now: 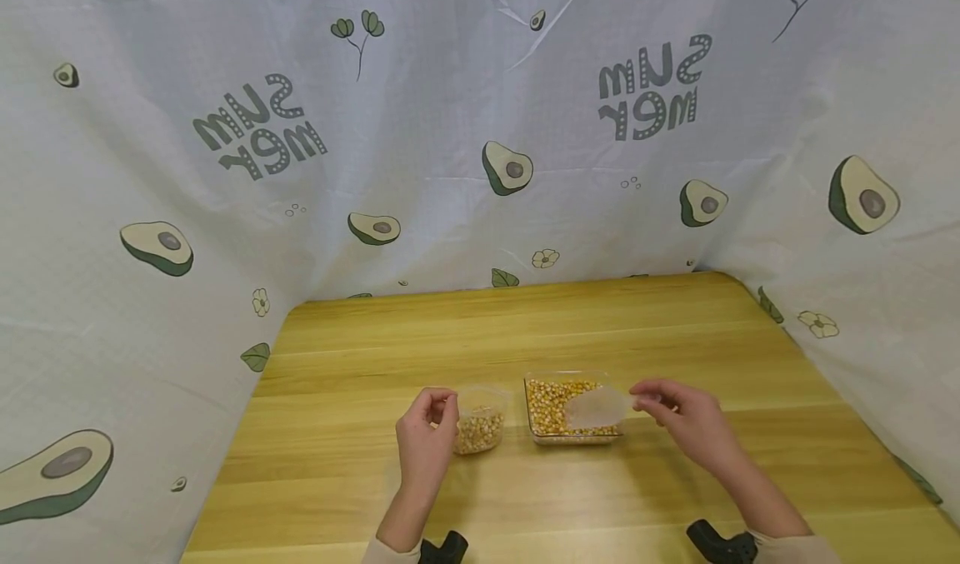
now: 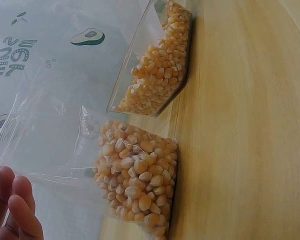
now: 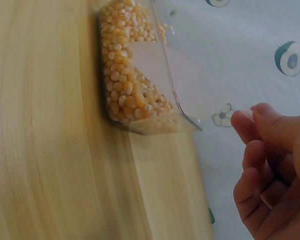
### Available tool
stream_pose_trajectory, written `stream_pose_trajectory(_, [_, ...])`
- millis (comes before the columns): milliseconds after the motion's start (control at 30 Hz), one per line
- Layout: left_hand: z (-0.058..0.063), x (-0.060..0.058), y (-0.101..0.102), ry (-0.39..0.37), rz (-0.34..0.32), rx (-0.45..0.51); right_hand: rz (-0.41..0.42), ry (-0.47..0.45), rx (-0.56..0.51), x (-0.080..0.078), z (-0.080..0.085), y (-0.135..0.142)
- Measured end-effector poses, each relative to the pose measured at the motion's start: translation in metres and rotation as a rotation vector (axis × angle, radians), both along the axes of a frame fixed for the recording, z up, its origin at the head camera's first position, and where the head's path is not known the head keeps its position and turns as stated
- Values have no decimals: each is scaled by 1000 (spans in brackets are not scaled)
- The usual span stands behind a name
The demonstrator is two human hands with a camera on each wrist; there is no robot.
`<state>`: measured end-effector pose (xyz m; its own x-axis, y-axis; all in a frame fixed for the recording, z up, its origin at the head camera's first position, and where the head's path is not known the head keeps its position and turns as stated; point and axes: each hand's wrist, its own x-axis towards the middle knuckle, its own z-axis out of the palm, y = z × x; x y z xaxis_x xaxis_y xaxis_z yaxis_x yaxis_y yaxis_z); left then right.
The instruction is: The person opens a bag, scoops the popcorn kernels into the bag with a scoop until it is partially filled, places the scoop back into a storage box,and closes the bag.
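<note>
My left hand pinches the upper edge of a clear plastic bag. Corn kernels fill the bag's lower part, which stands on the table. To the right of it sits a clear rectangular container, holding a bed of yellow kernels. A whitish, translucent scoop dips its wide end among those kernels. Between thumb and index finger, my right hand pinches the scoop's narrow end, just beyond the container's right rim. The scoop's lower edge is hidden by kernels.
The wooden tabletop extends around the bag and container. A white cloth printed with avocados hangs behind and along both sides. Black wrist mounts show near the sleeves at the bottom.
</note>
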<state>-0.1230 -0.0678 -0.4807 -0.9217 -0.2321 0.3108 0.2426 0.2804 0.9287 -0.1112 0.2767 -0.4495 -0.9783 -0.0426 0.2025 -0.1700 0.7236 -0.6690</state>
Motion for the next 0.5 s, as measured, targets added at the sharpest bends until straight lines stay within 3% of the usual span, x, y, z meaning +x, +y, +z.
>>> stream_pose_trajectory(267, [-1,0,0,7,-1,-5,13,-11,-8,-5,-11,-6])
stream_pose_trajectory(500, [-1,-1,0,-1,8,2,-19,-94,-137,-9,-26,-7])
